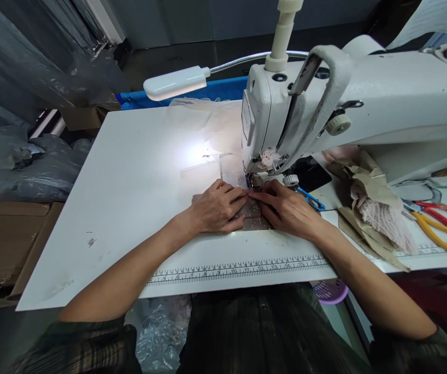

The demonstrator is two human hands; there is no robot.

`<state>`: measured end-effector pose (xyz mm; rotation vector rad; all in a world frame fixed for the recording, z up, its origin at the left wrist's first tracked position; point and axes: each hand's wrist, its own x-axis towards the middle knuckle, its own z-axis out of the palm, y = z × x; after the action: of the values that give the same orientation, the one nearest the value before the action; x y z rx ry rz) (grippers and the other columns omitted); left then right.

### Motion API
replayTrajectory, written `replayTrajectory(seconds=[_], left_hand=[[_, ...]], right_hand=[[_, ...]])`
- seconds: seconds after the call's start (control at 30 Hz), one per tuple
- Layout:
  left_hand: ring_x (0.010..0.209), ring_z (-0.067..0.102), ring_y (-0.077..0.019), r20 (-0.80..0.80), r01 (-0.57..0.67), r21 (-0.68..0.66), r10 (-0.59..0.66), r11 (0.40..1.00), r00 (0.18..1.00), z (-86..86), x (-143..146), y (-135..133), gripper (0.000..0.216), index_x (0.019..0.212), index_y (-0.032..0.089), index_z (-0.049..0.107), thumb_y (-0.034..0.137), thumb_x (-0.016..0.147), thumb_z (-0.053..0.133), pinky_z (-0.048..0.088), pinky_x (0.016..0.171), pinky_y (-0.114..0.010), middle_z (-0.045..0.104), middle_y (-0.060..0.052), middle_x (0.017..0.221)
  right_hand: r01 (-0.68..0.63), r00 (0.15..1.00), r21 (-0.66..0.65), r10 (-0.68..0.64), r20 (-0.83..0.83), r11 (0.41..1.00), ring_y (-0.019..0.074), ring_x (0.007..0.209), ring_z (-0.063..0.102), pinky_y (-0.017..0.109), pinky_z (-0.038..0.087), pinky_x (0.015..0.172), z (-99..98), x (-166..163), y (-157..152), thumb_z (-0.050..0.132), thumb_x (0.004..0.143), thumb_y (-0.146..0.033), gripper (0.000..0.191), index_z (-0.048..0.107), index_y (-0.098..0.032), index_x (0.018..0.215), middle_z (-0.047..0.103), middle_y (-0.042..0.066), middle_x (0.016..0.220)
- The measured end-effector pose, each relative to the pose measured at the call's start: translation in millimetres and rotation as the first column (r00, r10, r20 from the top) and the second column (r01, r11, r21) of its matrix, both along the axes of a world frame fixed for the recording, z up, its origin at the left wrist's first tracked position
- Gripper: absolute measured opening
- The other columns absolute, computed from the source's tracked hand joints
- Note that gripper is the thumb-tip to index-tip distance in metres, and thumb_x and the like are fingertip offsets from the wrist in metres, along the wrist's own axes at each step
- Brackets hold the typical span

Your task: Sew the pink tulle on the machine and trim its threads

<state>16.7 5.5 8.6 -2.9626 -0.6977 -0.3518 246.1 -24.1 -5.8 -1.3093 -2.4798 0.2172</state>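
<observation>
A piece of brown fabric [255, 223] with pale thread-like lines lies on the white table just in front of the sewing machine [262, 114]. My left hand [219, 208] rests on its left part, fingers bent and pressed together at the cloth. From the other side, my right hand [289, 210] grips the fabric, its fingertips meeting those of the left close to the presser foot [255, 181]. Both hands cover much of the cloth. A pink fabric flower [269, 157] is fixed near the needle area.
A lit lamp [176, 83] hangs over the table [130, 208]. Blue snips [311, 199], fabric scraps [379, 208] and red and yellow scissors [441, 223] lie right. A printed ruler [234, 271] runs along the front edge. Cardboard boxes [13, 239] and plastic bags stand left.
</observation>
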Motion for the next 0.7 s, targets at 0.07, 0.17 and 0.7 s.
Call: replayTrajectory(seconds=[0.07, 0.17, 0.7], left_hand=[[0.091, 0.061, -0.0252, -0.013, -0.009, -0.006, 0.009, 1.000, 1.000, -0.2, -1, 2, 0.036, 0.115, 0.011, 0.065, 0.034, 0.094, 0.049, 0.043, 0.082, -0.041, 0.066, -0.014, 0.117], [0.094, 0.061, -0.0261, -0.014, -0.021, -0.011, 0.021, 1.000, 1.000, -1.1, -2, 3, 0.039, 0.120, 0.010, 0.063, 0.035, 0.094, 0.049, 0.044, 0.085, -0.042, 0.064, -0.015, 0.121], [0.113, 0.056, -0.0305, 0.005, -0.063, -0.060, 0.063, 0.996, 0.998, -4.2, -5, 13, 0.046, 0.126, 0.009, 0.058, 0.040, 0.094, 0.049, 0.043, 0.092, -0.046, 0.057, -0.018, 0.133]], right_hand=[[0.016, 0.999, -0.007, -0.016, 0.028, 1.000, 0.0262, 0.092, 0.061, 0.038, 0.052, 0.077, 0.3, -1, 1, 0.047, 0.097, -0.025, 0.041, 0.060, -0.022, 0.135, 0.059, 0.014, 0.107], [0.017, 1.000, -0.003, -0.017, 0.019, 1.000, 0.0258, 0.091, 0.061, 0.037, 0.052, 0.077, -0.1, -2, 0, 0.046, 0.097, -0.024, 0.040, 0.060, -0.022, 0.134, 0.058, 0.014, 0.107], [0.020, 0.997, -0.007, -0.019, 0.077, 1.000, 0.0272, 0.085, 0.061, 0.042, 0.053, 0.080, 4.2, -10, 4, 0.041, 0.097, -0.024, 0.040, 0.062, -0.014, 0.131, 0.061, 0.018, 0.100]])
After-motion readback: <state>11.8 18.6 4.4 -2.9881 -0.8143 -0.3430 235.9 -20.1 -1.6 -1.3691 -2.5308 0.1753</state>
